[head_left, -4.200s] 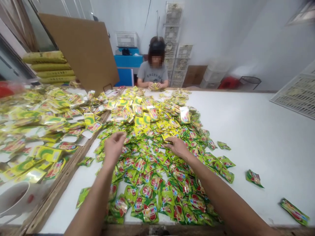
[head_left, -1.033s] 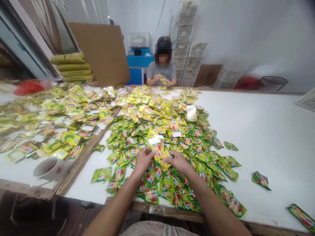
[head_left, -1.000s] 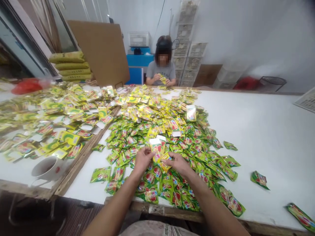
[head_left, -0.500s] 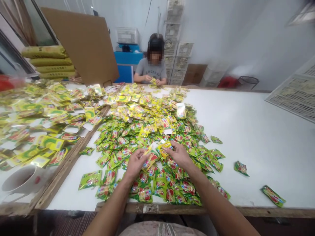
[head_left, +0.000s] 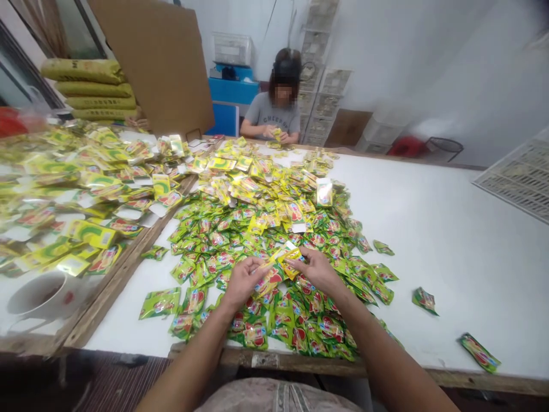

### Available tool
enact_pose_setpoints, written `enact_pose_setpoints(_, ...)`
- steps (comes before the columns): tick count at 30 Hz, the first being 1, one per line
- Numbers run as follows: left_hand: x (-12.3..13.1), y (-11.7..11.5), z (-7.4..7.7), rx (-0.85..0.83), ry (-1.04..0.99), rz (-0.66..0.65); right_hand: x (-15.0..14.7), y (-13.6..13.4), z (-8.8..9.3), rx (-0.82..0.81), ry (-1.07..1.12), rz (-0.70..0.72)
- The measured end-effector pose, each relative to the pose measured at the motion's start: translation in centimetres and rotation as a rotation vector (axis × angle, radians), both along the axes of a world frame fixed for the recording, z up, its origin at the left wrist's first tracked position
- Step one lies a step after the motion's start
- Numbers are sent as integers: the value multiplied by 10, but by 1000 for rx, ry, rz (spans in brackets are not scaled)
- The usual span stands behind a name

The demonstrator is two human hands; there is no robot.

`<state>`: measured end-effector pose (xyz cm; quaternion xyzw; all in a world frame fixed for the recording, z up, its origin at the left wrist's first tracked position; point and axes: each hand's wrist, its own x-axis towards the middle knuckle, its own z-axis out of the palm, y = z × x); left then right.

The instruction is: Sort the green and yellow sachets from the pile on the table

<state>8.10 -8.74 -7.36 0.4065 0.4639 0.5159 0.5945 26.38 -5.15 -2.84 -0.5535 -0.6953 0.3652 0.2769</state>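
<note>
My left hand (head_left: 244, 280) pinches a small flat carton (head_left: 271, 277) with a red and green print, its white flap standing up. Close beside it, my right hand (head_left: 316, 269) grips a yellow packet (head_left: 290, 261) at the carton's open end. Both hands hover over a pile of shiny green packets (head_left: 253, 332) near the table's front edge. Behind them lies a heap of yellow cartons and packets (head_left: 240, 183). One carton with a white flap (head_left: 325, 192) rests on top of the heap.
Across the table a person (head_left: 274, 111) handles a yellow item. Left of a wooden strip (head_left: 124, 269) lie many more cartons (head_left: 98, 234) and a white cup (head_left: 38, 297). Loose green packets (head_left: 478, 352) lie at the right. A cardboard sheet (head_left: 158, 68) stands behind.
The camera view has shifted slightly, so the scene sits further right. My hands have drawn a little closer together, and the yellow packet now meets the carton's opening.
</note>
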Motion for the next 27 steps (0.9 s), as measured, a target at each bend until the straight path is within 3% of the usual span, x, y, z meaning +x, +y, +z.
enact_pose_setpoints(3,2,0,3,-2,-4,-31,-1,4,0,70,-40,35)
enact_pose_setpoints(10,0,1,-1,-70,-129,-46,-18,0,-11,323,75,-146)
enact_pose_setpoints(14,-2,1,-5,-130,-211,-31,-18,-12,-14,277,65,-113)
enact_pose_setpoints(19,-1,1,-6,-113,-172,-37,-13,-19,-19,293,90,-189)
enact_pose_setpoints(24,-1,0,-8,-81,-89,-60,-11,-21,-20,132,129,-119)
enact_pose_setpoints(27,-1,-1,-8,-43,-74,-82,-13,-23,-22,193,55,-179)
